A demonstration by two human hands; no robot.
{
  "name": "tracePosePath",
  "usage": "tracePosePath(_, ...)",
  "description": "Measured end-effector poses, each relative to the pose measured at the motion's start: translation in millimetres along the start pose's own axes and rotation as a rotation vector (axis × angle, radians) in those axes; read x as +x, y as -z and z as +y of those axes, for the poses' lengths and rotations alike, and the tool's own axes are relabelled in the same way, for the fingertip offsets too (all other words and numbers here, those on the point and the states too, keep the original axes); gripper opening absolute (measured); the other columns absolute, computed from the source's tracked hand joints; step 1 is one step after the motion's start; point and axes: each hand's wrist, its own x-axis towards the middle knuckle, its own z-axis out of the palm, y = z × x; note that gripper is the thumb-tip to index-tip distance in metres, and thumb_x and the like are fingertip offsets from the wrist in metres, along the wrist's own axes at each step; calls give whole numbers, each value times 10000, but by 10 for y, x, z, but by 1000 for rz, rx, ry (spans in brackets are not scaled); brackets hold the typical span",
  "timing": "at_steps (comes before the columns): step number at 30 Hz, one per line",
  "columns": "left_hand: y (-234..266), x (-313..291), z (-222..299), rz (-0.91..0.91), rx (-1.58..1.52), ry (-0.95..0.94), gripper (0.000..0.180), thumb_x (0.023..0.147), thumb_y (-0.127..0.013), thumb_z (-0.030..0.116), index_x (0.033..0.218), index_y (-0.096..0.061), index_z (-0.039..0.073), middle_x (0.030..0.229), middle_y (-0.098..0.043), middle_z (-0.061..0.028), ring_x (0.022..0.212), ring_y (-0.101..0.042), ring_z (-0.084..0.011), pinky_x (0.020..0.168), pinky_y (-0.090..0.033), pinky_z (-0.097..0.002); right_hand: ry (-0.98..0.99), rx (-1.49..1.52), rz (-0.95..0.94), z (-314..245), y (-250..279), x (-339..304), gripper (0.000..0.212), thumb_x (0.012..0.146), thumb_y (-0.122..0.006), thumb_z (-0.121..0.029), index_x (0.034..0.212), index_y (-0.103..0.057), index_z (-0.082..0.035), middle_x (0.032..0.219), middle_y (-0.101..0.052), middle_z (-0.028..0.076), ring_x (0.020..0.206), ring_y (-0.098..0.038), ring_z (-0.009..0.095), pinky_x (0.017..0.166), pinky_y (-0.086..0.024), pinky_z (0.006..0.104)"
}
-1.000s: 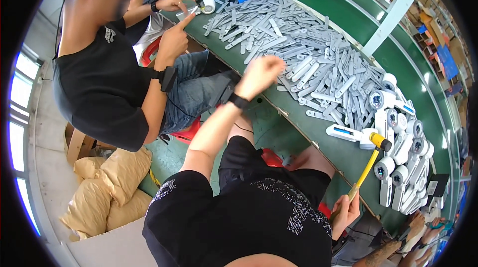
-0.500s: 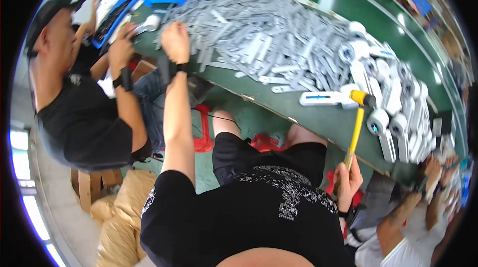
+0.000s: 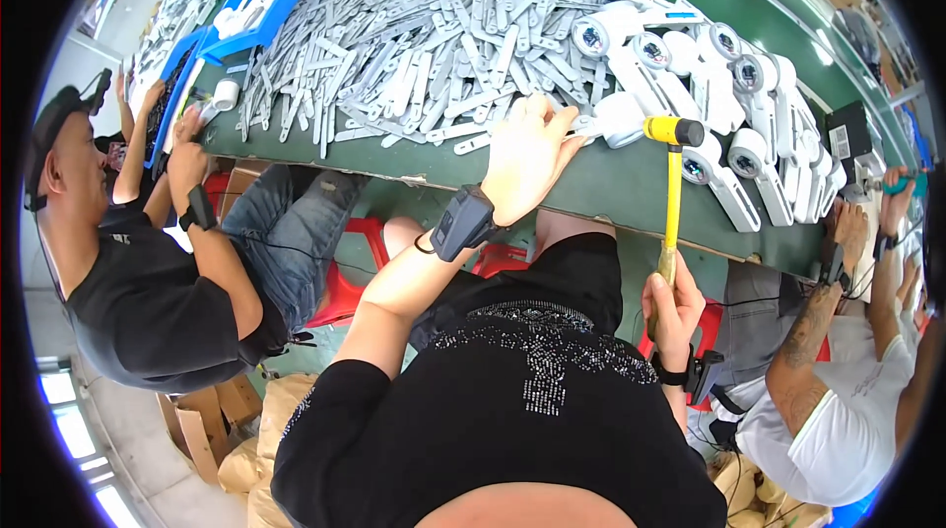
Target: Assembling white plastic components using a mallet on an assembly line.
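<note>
My left hand (image 3: 532, 156) reaches over the table edge, its fingers closed round the handle end of a white round-headed device (image 3: 619, 120). The hand hides most of that handle. My right hand (image 3: 674, 311) grips a small yellow-handled mallet (image 3: 674, 195) low on its shaft. The mallet stands upright, its yellow and black head just right of the device's round head. Beyond my left hand spreads a heap of flat grey plastic strips (image 3: 414, 65). To the right lies a pile of similar white devices (image 3: 695, 75) with round heads.
The green table (image 3: 591, 183) has its near edge just before my lap. A blue tray (image 3: 258, 14) with white parts stands far left. A co-worker (image 3: 148, 282) sits on my left, and another in a white shirt (image 3: 828, 410) on my right.
My left hand has moved right, from beside the co-worker on the left to the white device. My right hand still holds the mallet. The whole view has shifted.
</note>
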Motion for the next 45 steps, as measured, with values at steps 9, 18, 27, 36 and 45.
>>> tracePosePath(9, 72, -105, 26, -103, -6, 24, 278, 823, -695, 190, 1079, -656, 88, 888, -509, -103, 793, -522, -268, 674, -444, -367, -17, -43, -12, -22, 30, -5, 438, 914, -556, -4, 1342, -476, 45, 688, -527, -5, 507, -455, 48, 462, -354, 194)
tracePosePath(18, -15, -81, 99, -15, 98, -12, 318, 830, -652, 92, 1141, -638, 31, 903, -508, -109, 837, -494, -272, 702, -438, -359, 2, -56, -40, -21, 16, 8, 443, 912, -566, -11, 1343, -479, 42, 693, -528, -7, 506, -458, 47, 460, -360, 196)
tracePosePath(27, 45, -96, 61, -73, 49, -64, 329, 834, -644, 95, 1162, -647, 64, 904, -509, -106, 840, -474, -267, 719, -425, -357, -53, -208, -114, -96, 16, 104, 427, 905, -587, -30, 1318, -504, 39, 777, -609, 31, 573, -529, 69, 533, -423, 206)
tracePosePath(36, 15, -167, 82, -10, 86, -51, 315, 834, -661, 124, 1148, -667, 97, 911, -541, -79, 868, -486, -256, 733, -414, -351, 41, -490, -170, -296, -84, 232, 412, 893, -596, -48, 1280, -507, 64, 963, -661, 178, 824, -603, 140, 770, -480, 272)
tracePosePath(45, -51, -127, -56, -2, -445, 142, 161, 768, -717, 54, 927, -697, 60, 833, -604, -90, 751, -579, -256, 671, -468, -345, -23, -435, -165, -289, -79, 235, 411, 898, -589, -58, 1280, -503, 68, 925, -653, 139, 801, -569, 117, 748, -472, 255)
